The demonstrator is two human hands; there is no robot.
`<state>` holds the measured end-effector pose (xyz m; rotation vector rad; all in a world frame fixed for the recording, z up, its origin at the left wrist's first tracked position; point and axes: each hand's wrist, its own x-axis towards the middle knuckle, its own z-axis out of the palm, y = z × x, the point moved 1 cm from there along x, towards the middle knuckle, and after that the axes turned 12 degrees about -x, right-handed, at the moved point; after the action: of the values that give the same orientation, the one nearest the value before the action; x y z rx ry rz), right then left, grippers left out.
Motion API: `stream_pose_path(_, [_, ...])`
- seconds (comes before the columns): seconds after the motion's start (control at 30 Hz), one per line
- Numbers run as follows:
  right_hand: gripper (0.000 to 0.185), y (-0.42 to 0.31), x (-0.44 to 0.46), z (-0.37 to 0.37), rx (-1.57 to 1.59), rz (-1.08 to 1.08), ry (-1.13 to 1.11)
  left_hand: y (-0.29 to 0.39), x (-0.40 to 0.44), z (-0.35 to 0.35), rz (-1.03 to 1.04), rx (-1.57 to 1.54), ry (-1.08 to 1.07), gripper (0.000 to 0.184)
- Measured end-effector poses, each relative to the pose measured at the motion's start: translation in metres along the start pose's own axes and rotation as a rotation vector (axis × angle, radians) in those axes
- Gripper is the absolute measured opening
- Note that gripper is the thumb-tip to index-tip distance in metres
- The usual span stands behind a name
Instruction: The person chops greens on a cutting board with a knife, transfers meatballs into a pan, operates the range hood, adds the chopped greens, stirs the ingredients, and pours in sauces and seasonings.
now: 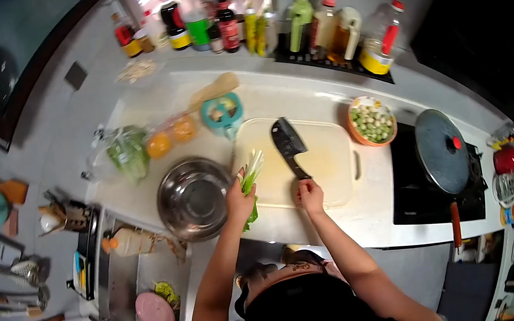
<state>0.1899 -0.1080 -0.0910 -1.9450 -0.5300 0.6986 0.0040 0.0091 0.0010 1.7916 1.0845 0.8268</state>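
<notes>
- Head view, closest to the camera: your black top [300, 317] fills the bottom middle, with your two bare forearms reaching past it on either side toward the counter.
- Your left hand [240, 197] is closed around a bundle of greens [250, 173]. Its pale ends point up past your fingers, over the left side of the cutting board [332, 149], and green leaf shows below your hand, by the board's near left corner. You cannot tell from this angle whether the leaves touch the surface.
- Your right hand [309, 196] is wrapped around the handle of a black cleaver [287, 139] at the board's near edge. The blade points away from you, over the board; whether it touches the board cannot be told.
- Just left of your left hand sits a steel bowl [168, 207].
- Beyond it lie bagged leafy vegetables [126, 152], bagged oranges [170, 135] and a turquoise container [210, 120].
- Right of the board, near its far corner, an orange bowl [357, 134] holds chopped pale and green pieces.
- Farther right, a lid [438, 157] with a red knob sits over the black stove [404, 178].
- To your left, a pink dish [155, 312] lies in the sink [119, 314].
</notes>
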Motion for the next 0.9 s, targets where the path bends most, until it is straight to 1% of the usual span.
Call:
stream_pose_path(0.03, [0.015,0.004,-0.009,-0.011,-0.188,-0.113,0.208,0.007,0.000,-0.003,-0.056,0.085,-0.061,0.067])
stream_pose_path(0.07, [0.010,0.008,-0.020,-0.021,-0.261,-0.217,0.389,0.009,0.000,-0.006,-0.111,0.174,-0.121,0.066])
stream_pose_path(0.1, [0.011,0.015,0.050,-0.105,-0.370,-0.262,0.542,0.035,0.038,0.083,-0.090,0.197,-0.147,0.065])
stream_pose_path(0.17, [0.015,0.027,0.046,-0.135,-0.493,-0.167,0.656,0.032,0.044,0.101,-0.134,0.374,-0.245,0.064])
stream_pose_path(0.2, [0.016,0.036,0.046,-0.146,-0.525,-0.123,0.700,0.025,0.043,0.108,-0.035,0.419,-0.242,0.064])
stream_pose_path(0.23, [0.017,0.046,0.053,-0.158,-0.558,-0.089,0.750,0.021,0.046,0.116,-0.006,0.448,-0.238,0.065])
stream_pose_path(0.27, [0.020,0.058,0.062,-0.167,-0.640,-0.035,0.726,0.016,0.049,0.124,0.022,0.478,-0.231,0.065])
stream_pose_path(0.37, [0.026,0.067,0.082,-0.176,-0.609,0.106,0.476,-0.001,0.054,0.134,0.114,0.580,-0.259,0.066])
stream_pose_path(0.4, [0.026,0.064,0.087,-0.175,-0.657,0.094,0.447,-0.001,0.056,0.134,0.147,0.615,-0.270,0.066])
stream_pose_path(0.5, [0.022,0.055,0.093,-0.170,-0.743,0.131,0.494,0.000,0.054,0.134,0.162,0.639,-0.298,0.067])
stream_pose_path(0.53, [0.020,0.054,0.095,-0.173,-0.772,0.117,0.488,-0.004,0.052,0.135,0.210,0.676,-0.267,0.070])
stream_pose_path(0.63, [0.021,0.046,0.101,-0.180,-0.867,0.074,0.367,-0.009,0.052,0.135,0.210,0.627,-0.270,0.071])
stream_pose_path(0.67, [0.020,0.044,0.098,-0.178,-0.888,0.095,0.355,-0.011,0.051,0.133,0.196,0.633,-0.288,0.071])
stream_pose_path(0.77, [0.020,0.040,0.075,-0.172,-0.886,0.100,0.312,-0.006,0.053,0.121,0.175,0.652,-0.326,0.069])
stream_pose_path(0.83, [0.021,0.052,0.061,-0.170,-0.862,0.056,0.309,-0.007,0.047,0.114,0.170,0.666,-0.356,0.067])
stream_pose_path(0.9, [0.020,0.058,0.046,-0.172,-0.850,0.041,0.298,-0.013,0.040,0.111,0.173,0.614,-0.380,0.065])
